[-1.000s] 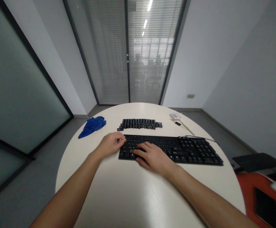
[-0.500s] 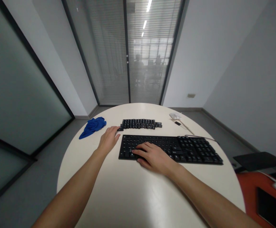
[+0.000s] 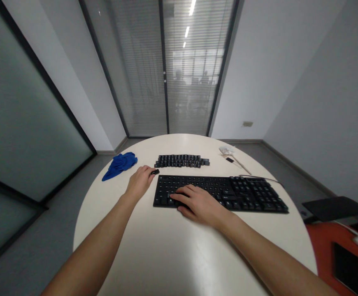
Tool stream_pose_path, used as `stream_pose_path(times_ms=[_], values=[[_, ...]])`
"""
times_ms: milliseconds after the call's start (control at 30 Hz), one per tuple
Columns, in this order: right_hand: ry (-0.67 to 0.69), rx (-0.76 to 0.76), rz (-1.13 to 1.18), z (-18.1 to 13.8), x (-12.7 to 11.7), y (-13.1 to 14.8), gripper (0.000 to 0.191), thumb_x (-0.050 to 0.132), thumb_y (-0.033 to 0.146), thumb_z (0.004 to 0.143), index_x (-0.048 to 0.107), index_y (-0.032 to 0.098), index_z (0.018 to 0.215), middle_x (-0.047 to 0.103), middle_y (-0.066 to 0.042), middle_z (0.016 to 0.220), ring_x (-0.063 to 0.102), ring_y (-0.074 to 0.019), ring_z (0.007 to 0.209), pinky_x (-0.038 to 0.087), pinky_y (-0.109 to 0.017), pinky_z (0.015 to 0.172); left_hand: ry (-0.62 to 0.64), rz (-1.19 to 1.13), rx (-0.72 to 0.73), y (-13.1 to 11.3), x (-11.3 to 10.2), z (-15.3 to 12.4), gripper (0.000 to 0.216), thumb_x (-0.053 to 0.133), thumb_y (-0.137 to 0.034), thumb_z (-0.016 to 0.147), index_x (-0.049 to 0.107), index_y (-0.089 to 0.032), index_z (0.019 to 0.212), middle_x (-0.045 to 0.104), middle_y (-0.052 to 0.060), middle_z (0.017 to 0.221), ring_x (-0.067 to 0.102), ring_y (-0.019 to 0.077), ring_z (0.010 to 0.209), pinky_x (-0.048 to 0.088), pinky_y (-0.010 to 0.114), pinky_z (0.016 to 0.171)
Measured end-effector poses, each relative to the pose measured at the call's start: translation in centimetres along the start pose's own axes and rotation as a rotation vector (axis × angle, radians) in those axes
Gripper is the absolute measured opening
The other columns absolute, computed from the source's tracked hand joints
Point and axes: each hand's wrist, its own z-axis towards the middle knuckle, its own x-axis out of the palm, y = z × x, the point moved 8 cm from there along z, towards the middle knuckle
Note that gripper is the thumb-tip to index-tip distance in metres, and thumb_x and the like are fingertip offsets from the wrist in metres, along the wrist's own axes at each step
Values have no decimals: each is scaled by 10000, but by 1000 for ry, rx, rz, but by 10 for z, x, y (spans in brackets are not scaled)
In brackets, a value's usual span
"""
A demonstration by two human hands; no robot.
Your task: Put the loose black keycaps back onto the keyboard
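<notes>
Black plastic keyboard [image 3: 240,192]: lies flat on the smooth white rounded tabletop [image 3: 160,250], right of its middle; long axis runs left to right, number pad at the right end; small pale dots mark bare key positions over much of the left and middle, while keys sit at the right.

Thin black cable [image 3: 263,179]: comes off the far edge and runs rightward toward the tabletop's rim.

Left hand [image 3: 138,181]: closed narrowly, thumb and forefinger pinching a small black elongated keycap [image 3: 155,172]; its long axis slants slightly, the free end pointing right; it is just beside the keyboard's far left corner; whether it touches the tabletop I cannot tell.

Right hand [image 3: 199,203]: laid over the keyboard's left half, fingers partly curled and pointing left; whether anything is gripped beneath them I cannot tell.

Edges and room: keyboard's right end lies near the tabletop's rim; a broad white stretch lies before its near edge, crossed by both forearms; a narrow strip separates its far edge from the long block of loose black keycaps [image 3: 180,160], which runs roughly parallel to it.

Outer things: crumpled bright blue cloth [image 3: 120,165] at far left; slim pale stick [image 3: 242,165] at far right, slanting toward the keyboard.
</notes>
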Motion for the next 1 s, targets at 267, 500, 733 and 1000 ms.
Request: stream_pose_path(times_ms=[267,500,733,1000], values=[[18,-5,-8,0,0,0,408,558,289,972,581,232,1376,640,-103,1283,559,-264,1145,498,-444,993,-10,-201,-94,4,-5,-10,184,560,-285,959,652,-208,1098,683,66,1034,628,241,969,490,346,836],[16,2,-13,-2,2,-3,405,570,301,968,588,232,1367,641,-105,1271,563,-260,1145,492,-447,999,-34,-406,-169,21,-14,-6,288,576,-357,927,696,-183,1122,738,93,1075,661,243,922,496,369,857],[22,25,-44,0,3,-7,420,593,293,944,590,222,1358,643,-99,1261,563,-267,1143,493,-446,1006,256,-749,-124,-2,0,-8,363,645,-433,855,754,-174,1085,769,94,1052,686,252,935,509,377,881],[-15,53,-31,-2,-2,-18,421,582,285,946,578,204,1360,634,-110,1263,560,-265,1171,479,-452,1040,422,-767,-56,-28,7,-18,344,670,-419,847,774,-177,1069,779,71,1010,680,231,868,516,339,809]])
